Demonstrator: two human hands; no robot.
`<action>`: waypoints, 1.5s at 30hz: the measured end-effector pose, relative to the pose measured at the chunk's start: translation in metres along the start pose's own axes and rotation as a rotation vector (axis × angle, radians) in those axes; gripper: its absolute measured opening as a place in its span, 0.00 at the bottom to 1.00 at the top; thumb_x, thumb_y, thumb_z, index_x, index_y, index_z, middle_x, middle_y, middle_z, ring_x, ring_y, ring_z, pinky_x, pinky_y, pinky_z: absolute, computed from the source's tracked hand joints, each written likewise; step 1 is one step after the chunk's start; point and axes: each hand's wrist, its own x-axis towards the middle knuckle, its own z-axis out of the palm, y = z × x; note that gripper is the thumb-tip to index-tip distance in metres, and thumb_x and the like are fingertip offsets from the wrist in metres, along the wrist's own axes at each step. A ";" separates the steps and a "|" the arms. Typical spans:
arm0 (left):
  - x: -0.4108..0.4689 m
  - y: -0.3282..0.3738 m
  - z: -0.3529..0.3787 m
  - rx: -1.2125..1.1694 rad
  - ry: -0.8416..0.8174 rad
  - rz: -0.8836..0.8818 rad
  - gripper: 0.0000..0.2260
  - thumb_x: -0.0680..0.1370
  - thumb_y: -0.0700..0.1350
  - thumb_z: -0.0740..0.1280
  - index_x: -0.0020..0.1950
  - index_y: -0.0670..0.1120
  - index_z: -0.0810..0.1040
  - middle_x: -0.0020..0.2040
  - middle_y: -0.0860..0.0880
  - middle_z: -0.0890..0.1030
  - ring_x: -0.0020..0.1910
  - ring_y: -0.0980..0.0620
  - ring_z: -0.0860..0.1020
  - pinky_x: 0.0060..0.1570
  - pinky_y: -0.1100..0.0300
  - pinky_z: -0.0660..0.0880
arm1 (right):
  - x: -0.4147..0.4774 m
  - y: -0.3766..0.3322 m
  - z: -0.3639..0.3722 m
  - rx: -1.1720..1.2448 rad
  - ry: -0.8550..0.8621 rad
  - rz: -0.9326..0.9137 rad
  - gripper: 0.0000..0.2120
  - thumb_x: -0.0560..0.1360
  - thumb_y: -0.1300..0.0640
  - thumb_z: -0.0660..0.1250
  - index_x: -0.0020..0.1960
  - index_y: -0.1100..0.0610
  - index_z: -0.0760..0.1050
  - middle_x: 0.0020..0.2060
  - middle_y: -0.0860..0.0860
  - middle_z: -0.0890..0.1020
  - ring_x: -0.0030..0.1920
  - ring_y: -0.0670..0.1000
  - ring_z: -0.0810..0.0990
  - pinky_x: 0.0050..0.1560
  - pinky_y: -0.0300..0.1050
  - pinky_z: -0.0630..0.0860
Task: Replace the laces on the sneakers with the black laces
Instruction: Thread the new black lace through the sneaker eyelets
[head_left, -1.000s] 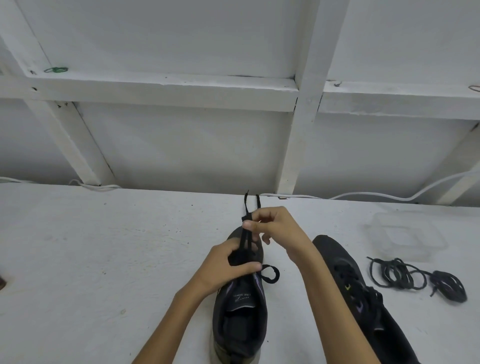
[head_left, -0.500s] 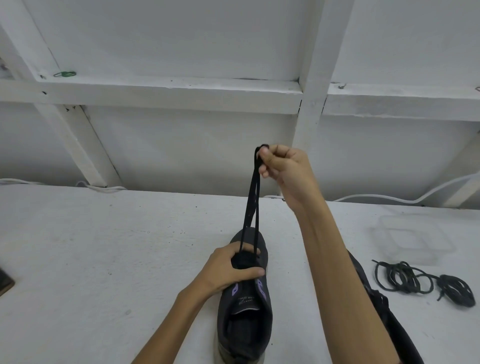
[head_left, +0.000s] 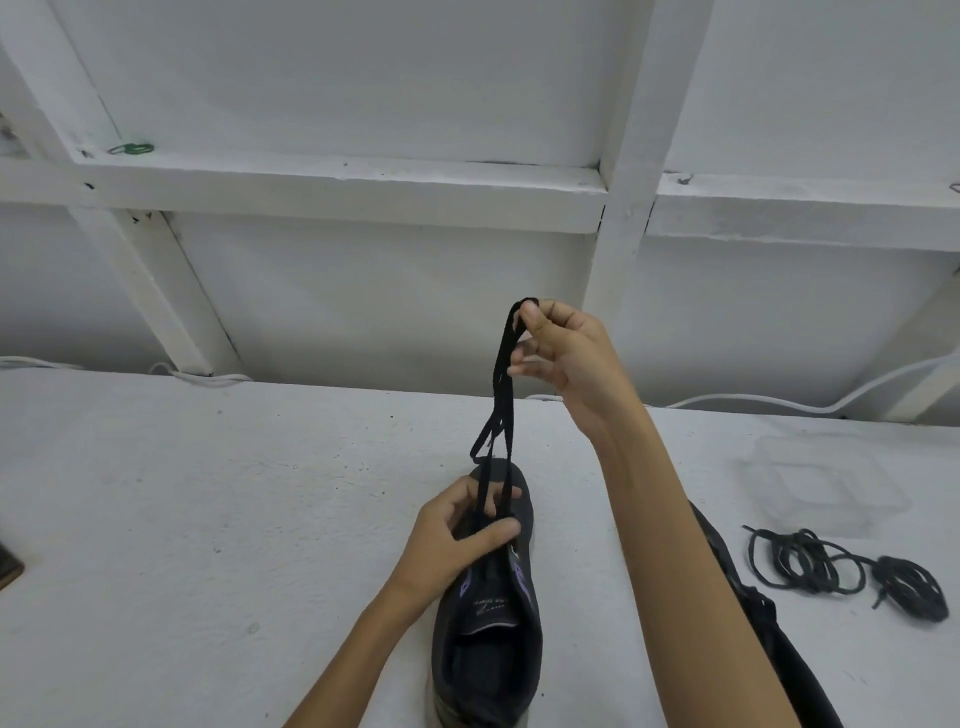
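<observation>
A dark sneaker (head_left: 488, 644) with purple eyelet trim stands on the white table (head_left: 208, 519), toe pointing away from me. My left hand (head_left: 457, 530) grips its front part over the eyelets. My right hand (head_left: 566, 358) is raised above the toe, pinching both strands of a flat black lace (head_left: 501, 395) that runs taut down into the shoe. A loose lace end hangs beside the strands. A second dark sneaker (head_left: 769, 623) lies to the right, mostly hidden behind my right forearm.
Two coils of black laces (head_left: 841, 569) lie on the table at the right, in front of a clear plastic container (head_left: 821, 483). A white cable (head_left: 779, 400) runs along the back edge. White wooden framing forms the wall behind. A dark object (head_left: 8, 566) sits at the left edge.
My right hand rose from just above the shoe, drawing the lace up taut through the eyelets. In the last half second it stayed high. My left hand kept its hold on the sneaker.
</observation>
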 end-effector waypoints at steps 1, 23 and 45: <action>0.000 0.007 0.001 -0.060 -0.003 0.016 0.08 0.69 0.49 0.74 0.44 0.50 0.77 0.57 0.50 0.83 0.56 0.51 0.81 0.54 0.58 0.77 | -0.002 0.001 -0.001 -0.019 0.013 0.023 0.06 0.80 0.57 0.64 0.49 0.61 0.75 0.39 0.53 0.80 0.31 0.50 0.78 0.36 0.43 0.81; -0.069 -0.016 -0.080 0.447 0.615 -0.212 0.06 0.75 0.43 0.72 0.43 0.55 0.81 0.30 0.55 0.82 0.40 0.61 0.80 0.40 0.77 0.69 | -0.141 0.112 -0.082 -1.026 0.112 0.381 0.14 0.73 0.69 0.61 0.46 0.53 0.79 0.45 0.52 0.80 0.28 0.55 0.81 0.29 0.44 0.80; 0.024 -0.013 -0.067 0.914 0.318 -0.049 0.23 0.75 0.39 0.66 0.70 0.51 0.71 0.74 0.50 0.68 0.72 0.47 0.64 0.68 0.48 0.65 | -0.028 0.071 -0.063 -1.348 0.079 0.308 0.08 0.75 0.48 0.66 0.52 0.48 0.77 0.49 0.49 0.82 0.49 0.53 0.80 0.46 0.43 0.70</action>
